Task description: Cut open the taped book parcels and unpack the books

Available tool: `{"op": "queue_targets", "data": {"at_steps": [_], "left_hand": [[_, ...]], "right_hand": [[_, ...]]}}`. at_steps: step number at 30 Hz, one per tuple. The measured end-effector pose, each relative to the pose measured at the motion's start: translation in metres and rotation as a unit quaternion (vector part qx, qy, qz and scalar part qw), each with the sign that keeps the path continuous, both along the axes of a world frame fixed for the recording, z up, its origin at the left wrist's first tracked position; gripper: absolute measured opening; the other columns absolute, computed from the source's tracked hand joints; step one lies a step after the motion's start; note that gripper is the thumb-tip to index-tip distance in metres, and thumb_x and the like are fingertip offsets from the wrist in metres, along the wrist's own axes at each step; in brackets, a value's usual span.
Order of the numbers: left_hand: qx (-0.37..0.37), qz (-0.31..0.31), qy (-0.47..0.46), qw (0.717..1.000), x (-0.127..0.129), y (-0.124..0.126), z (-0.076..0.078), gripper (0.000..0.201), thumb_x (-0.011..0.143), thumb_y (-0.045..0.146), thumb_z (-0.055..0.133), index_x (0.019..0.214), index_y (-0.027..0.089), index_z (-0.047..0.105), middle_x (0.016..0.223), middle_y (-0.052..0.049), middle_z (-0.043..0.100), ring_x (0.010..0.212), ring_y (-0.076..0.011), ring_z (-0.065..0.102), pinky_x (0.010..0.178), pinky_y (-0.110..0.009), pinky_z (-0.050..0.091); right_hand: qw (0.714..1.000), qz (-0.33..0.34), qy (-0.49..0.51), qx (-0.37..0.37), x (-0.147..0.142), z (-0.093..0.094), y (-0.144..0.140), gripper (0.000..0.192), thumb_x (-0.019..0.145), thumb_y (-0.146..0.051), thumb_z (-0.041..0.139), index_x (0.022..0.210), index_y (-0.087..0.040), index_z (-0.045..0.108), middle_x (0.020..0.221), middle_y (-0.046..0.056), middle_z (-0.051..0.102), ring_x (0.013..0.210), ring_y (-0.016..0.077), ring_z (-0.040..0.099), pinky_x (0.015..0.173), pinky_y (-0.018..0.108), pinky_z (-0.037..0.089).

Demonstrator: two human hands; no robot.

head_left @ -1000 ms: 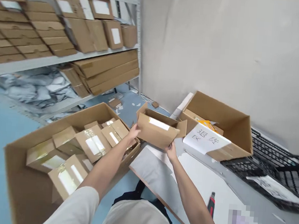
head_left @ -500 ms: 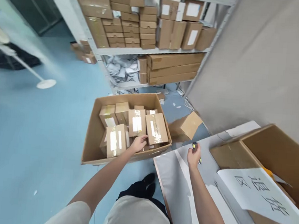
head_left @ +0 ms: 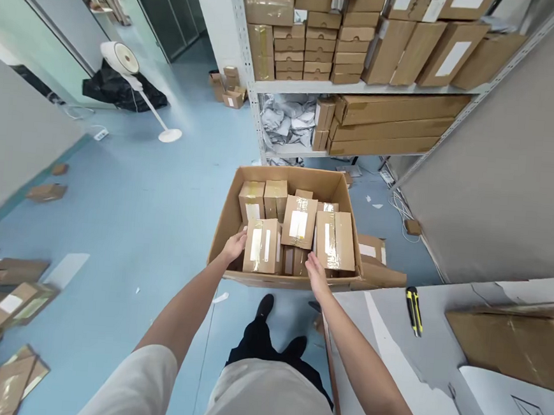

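A large open carton (head_left: 223, 229) stands on the blue floor in front of me, packed with several small taped boxes with white labels. My left hand (head_left: 234, 246) rests against the left side of the nearest small box (head_left: 263, 246), fingers apart. My right hand (head_left: 316, 274) reaches over the carton's front edge, just below another small box (head_left: 336, 241), and holds nothing. A yellow and black utility knife (head_left: 413, 309) lies alone on the white table (head_left: 389, 363) to my right.
An emptied small box (head_left: 373, 248) lies on the floor right of the carton. Shelves (head_left: 363, 86) with stacked boxes stand behind it. Flattened boxes (head_left: 1, 301) litter the floor at left. A fan (head_left: 125, 61) stands far left. A brown carton (head_left: 511, 341) sits on the table.
The opened small box I held is out of my hands and lies on the floor. The knife left my right hand for the table. Both hands moved into the carton.
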State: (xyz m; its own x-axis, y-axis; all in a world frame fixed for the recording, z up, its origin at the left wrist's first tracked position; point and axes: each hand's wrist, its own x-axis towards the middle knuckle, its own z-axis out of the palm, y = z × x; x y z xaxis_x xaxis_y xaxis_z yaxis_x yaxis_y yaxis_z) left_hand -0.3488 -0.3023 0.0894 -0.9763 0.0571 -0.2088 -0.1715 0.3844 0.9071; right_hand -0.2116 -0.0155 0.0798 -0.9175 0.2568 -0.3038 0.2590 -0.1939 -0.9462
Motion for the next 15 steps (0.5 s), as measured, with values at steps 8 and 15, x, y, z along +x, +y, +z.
{"op": "queue_targets", "data": {"at_steps": [8, 15], "left_hand": [[0.07, 0.018, -0.049, 0.996, -0.062, -0.009, -0.012, 0.067, 0.085, 0.062, 0.037, 0.131, 0.014, 0.046, 0.142, -0.013, 0.041, 0.137, -0.0253, 0.025, 0.109, -0.04, 0.028], [0.15, -0.052, -0.14, 0.977, -0.068, -0.018, -0.049, 0.067, 0.083, 0.062, 0.042, 0.132, 0.017, 0.046, 0.134, -0.013, 0.05, 0.134, -0.029, 0.032, 0.105, -0.043, 0.031]], "right_hand": [[0.998, 0.033, -0.028, -0.047, -0.057, -0.028, -0.039, 0.068, 0.073, -0.059, 0.058, 0.134, -0.032, 0.043, 0.149, -0.003, 0.024, 0.14, 0.021, 0.015, 0.113, 0.047, 0.01], [0.993, 0.035, -0.097, -0.054, -0.113, -0.052, -0.073, 0.064, 0.075, -0.051, 0.06, 0.134, -0.033, 0.043, 0.148, -0.003, 0.027, 0.139, 0.0213, 0.019, 0.112, 0.047, 0.015]]}}
